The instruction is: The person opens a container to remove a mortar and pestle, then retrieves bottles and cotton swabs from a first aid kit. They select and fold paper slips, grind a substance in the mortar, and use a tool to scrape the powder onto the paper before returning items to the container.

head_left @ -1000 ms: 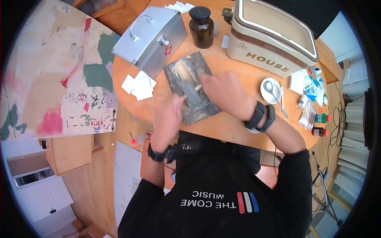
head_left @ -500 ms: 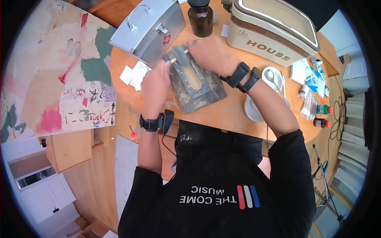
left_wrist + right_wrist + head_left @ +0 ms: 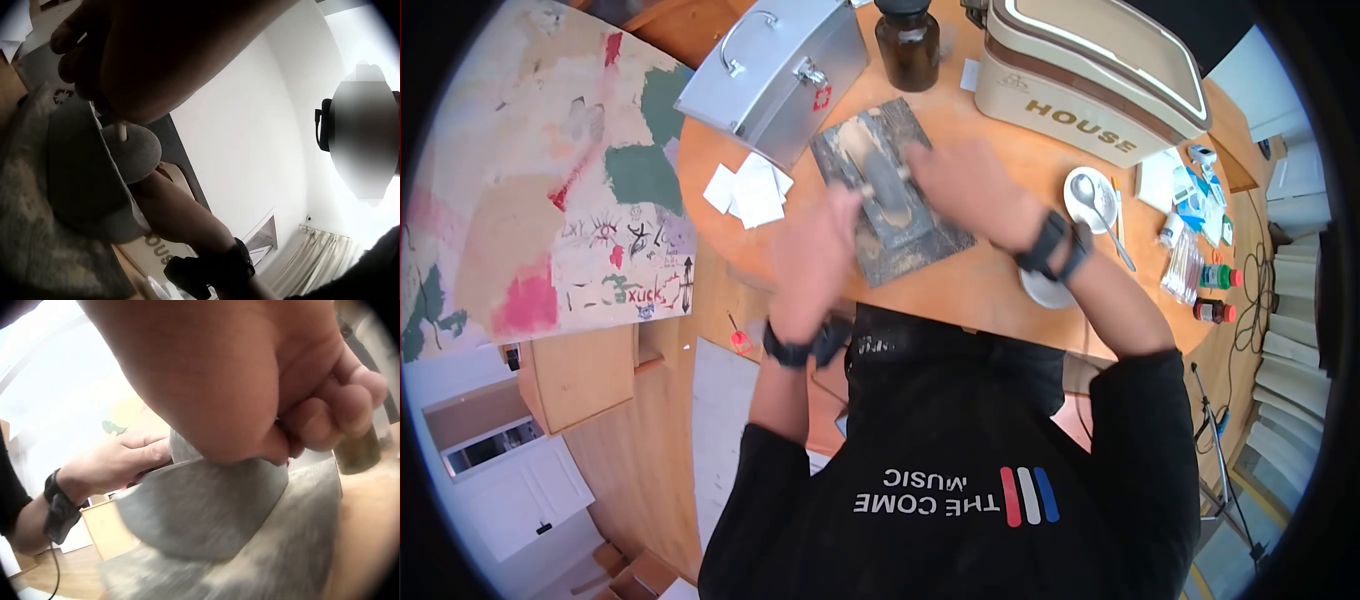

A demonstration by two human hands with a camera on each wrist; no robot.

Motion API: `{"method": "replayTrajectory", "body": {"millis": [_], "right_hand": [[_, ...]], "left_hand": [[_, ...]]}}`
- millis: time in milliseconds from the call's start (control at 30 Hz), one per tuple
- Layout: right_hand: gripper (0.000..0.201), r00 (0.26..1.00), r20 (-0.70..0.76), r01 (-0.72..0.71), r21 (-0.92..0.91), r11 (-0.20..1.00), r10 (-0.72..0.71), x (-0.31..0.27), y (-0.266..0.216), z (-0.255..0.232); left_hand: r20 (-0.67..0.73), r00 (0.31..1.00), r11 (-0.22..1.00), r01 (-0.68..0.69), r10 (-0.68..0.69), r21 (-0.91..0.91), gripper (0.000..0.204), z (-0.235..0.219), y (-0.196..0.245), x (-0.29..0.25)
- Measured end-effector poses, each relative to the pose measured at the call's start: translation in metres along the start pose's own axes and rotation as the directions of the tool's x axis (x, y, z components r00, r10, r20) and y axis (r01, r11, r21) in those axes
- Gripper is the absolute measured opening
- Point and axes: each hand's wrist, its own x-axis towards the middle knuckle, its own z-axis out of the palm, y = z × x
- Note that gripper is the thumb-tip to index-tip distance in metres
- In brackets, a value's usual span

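Observation:
A grey stone grinding wheel [image 3: 889, 192] stands on edge in the long groove of a boat-shaped stone trough [image 3: 907, 238]. Pale wooden handles stick out from both sides of it. My left hand [image 3: 815, 245] grips one handle, its fingers curled. On the other side my right hand [image 3: 972, 190] holds the opposite handle. Tan powder [image 3: 858, 138] lines the groove and dusts the slab around it. In the left wrist view, the axle handle [image 3: 121, 131] shows below the left hand. The right wrist view has the trough wall [image 3: 203, 506] under the curled right hand.
Beyond the trough stand a silver metal case [image 3: 785, 85], a dark glass jar [image 3: 907, 50] and a beige box [image 3: 1090, 85]. White papers [image 3: 750, 190] lie to the left. A white bowl with a spoon [image 3: 1086, 190] and several small bottles are at the right.
Both hands pushed the grinding wheel to the trough's far end, then drew it back toward the body to about the middle. The hands stay on the handles.

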Motion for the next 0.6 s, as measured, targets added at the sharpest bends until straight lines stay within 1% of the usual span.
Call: {"method": "replayTrajectory", "body": {"millis": [33, 67, 100, 133, 167, 200, 300, 333, 367, 400, 433, 500, 533, 600], "right_hand": [[0.009, 0.996, 0.06, -0.066, 0.009, 0.998, 0.065, -0.008, -0.006, -0.009], [0.01, 0.996, 0.066, -0.058, 0.005, 0.998, 0.057, -0.005, -0.004, -0.01], [0.01, 0.995, 0.079, -0.053, 0.006, 0.999, 0.053, -0.006, -0.003, -0.011], [0.01, 0.999, 0.009, -0.051, -0.02, 0.999, 0.051, 0.004, 0.003, -0.003], [0.011, 0.997, -0.06, -0.047, -0.044, 0.998, 0.044, 0.025, 0.014, 0.014], [0.011, 0.991, -0.133, -0.044, -0.071, 0.997, 0.034, 0.039, 0.022, 0.025], [0.013, 0.991, -0.13, -0.011, -0.075, 0.997, 0.001, 0.041, 0.026, 0.03], [0.013, 0.994, -0.107, 0.019, -0.063, 0.998, -0.026, 0.026, 0.02, 0.02], [0.013, 0.995, -0.085, 0.048, -0.053, 0.997, -0.052, 0.006, 0.008, 0.002], [0.011, 0.995, 0.057, -0.087, 0.004, 0.996, 0.086, -0.006, -0.003, -0.009], [0.01, 0.996, 0.046, -0.075, -0.023, 0.997, 0.076, -0.005, -0.003, -0.012], [0.008, 0.998, 0.039, -0.051, -0.065, 0.997, 0.054, -0.009, -0.006, -0.013], [0.008, 0.996, -0.08, 0.028, -0.079, 0.996, -0.035, -0.002, 0.003, 0.001], [0.009, 0.986, -0.161, 0.019, -0.072, 0.997, -0.031, 0.038, 0.024, 0.019]], "left_hand": [[0.024, 1.0, 1.0, 0.0, -0.001, 0.025, 0.035, 0.002, 0.004, -0.007], [0.038, 0.999, 0.997, -0.003, 0.0, 0.076, 0.033, 0.0, 0.009, -0.01], [-0.005, 1.0, 0.999, -0.008, 0.008, 0.045, 0.034, 0.002, 0.007, -0.002], [-0.043, 0.999, 1.0, -0.012, 0.013, 0.013, 0.034, 0.005, 0.001, 0.01], [-0.08, 0.997, 1.0, -0.014, 0.013, -0.018, 0.034, 0.008, -0.004, 0.022], [-0.066, 0.996, 0.998, 0.056, -0.055, 0.002, 0.034, 0.001, -0.003, 0.04], [-0.022, 1.0, 0.999, 0.021, -0.02, 0.038, 0.034, -0.008, -0.002, 0.045], [-0.005, 1.0, 1.0, 0.012, -0.012, -0.015, 0.033, -0.011, 0.006, 0.03], [-0.055, 0.995, 0.995, -0.087, 0.085, -0.043, 0.032, 0.001, 0.0, 0.015], [-0.026, 0.998, 0.998, -0.061, 0.06, -0.009, 0.032, 0.002, 0.006, -0.002], [0.0, 0.999, 0.999, -0.035, 0.035, 0.024, 0.032, 0.004, 0.01, -0.011], [-0.027, 0.999, 0.999, -0.034, 0.033, -0.027, 0.034, 0.013, -0.001, -0.001], [-0.035, 0.999, 0.998, -0.033, 0.031, -0.052, 0.035, 0.016, -0.006, 0.004], [-0.094, 0.995, 0.999, 0.012, -0.016, -0.05, 0.035, 0.01, -0.011, 0.036]]}}
